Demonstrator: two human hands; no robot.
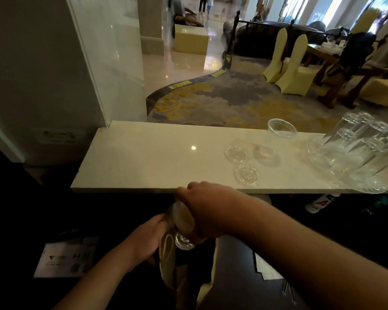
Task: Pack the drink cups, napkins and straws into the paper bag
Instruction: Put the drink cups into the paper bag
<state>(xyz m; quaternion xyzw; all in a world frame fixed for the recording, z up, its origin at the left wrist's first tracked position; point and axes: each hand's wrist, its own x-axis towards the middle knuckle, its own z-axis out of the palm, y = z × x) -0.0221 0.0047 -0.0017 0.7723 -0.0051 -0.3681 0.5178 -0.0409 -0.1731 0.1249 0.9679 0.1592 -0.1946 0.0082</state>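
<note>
The pale stone table [157, 157] runs across the view, its near edge just above the hands. At its right end stands a cluster of clear drink cups [356, 151], set upside down and close together; toward the middle one more clear cup [281, 128] sits at the far edge, with three clear round lids [248, 174] lying flat near it.

Below the near edge, in the dark, the paper bag [168, 262] is held open. The left hand [147, 240] has its grip pinching the bag's rim. The right hand [211, 211] has its grip wrapped around a clear drink cup [180, 222], tilted with its base toward the bag's mouth.
</note>
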